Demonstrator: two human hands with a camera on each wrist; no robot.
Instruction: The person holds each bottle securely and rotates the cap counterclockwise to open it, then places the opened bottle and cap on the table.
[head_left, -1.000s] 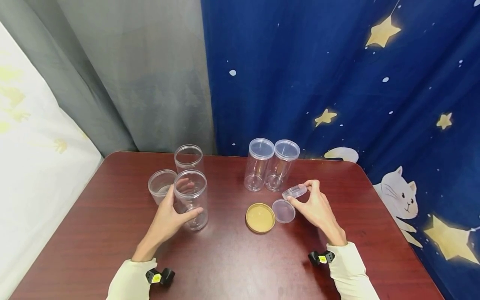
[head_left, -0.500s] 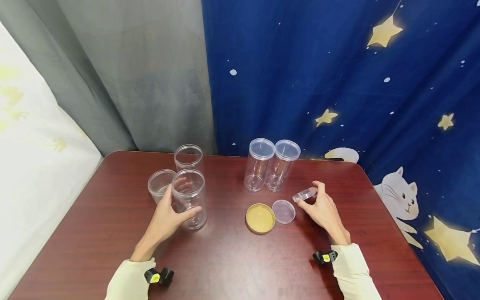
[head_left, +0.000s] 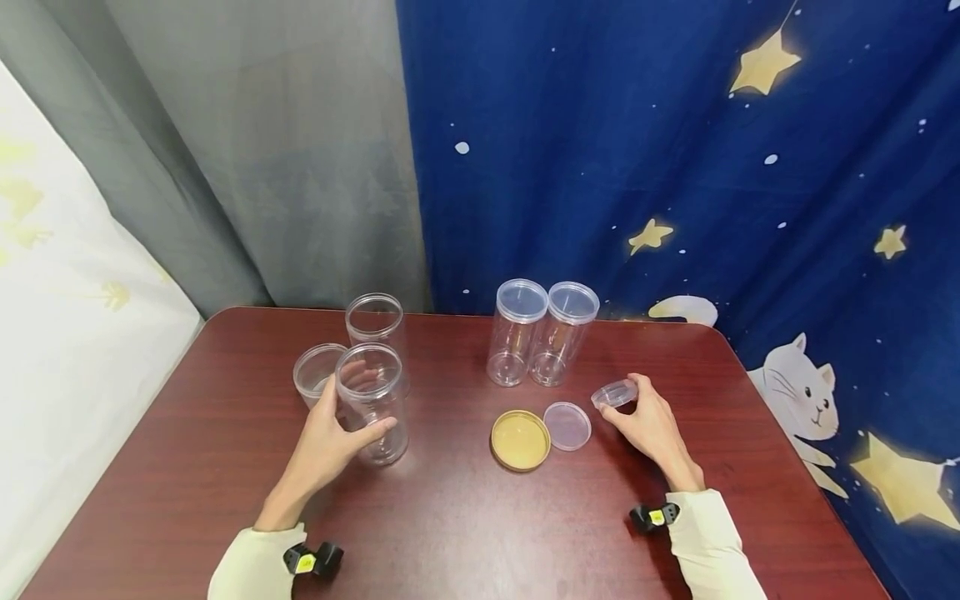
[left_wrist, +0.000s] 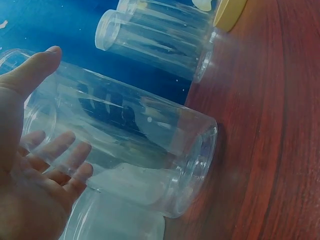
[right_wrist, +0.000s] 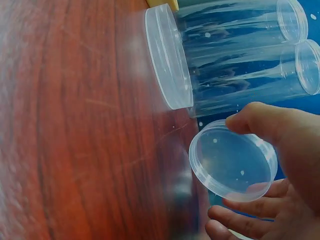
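My left hand point(head_left: 330, 437) grips a tall clear plastic jar point(head_left: 384, 421) at the left of the table, thumb on the near side and fingers round its far side. The jar stands upright and its mouth has no lid. In the left wrist view, the jar's wall point(left_wrist: 125, 115) runs down to the wood. To the right, my right hand point(head_left: 651, 421) pinches a clear plastic lid point(head_left: 615, 393) by its edge. This lid point(right_wrist: 232, 160) is tilted, and shows between thumb and fingers in the right wrist view.
Another clear lid point(head_left: 567, 427) lies against a gold lid point(head_left: 520, 442) on the table point(head_left: 480, 533). Two lidded jars, one left point(head_left: 517, 342) and one right point(head_left: 566, 337), stand together behind. A tall open jar point(head_left: 375, 321) and a wider tub point(head_left: 318, 371) stand beside the left hand.
My right hand has moved right with the clear lid, away from the lid on the table, and the held lid has turned slightly. My left hand and its jar have shifted a little left.
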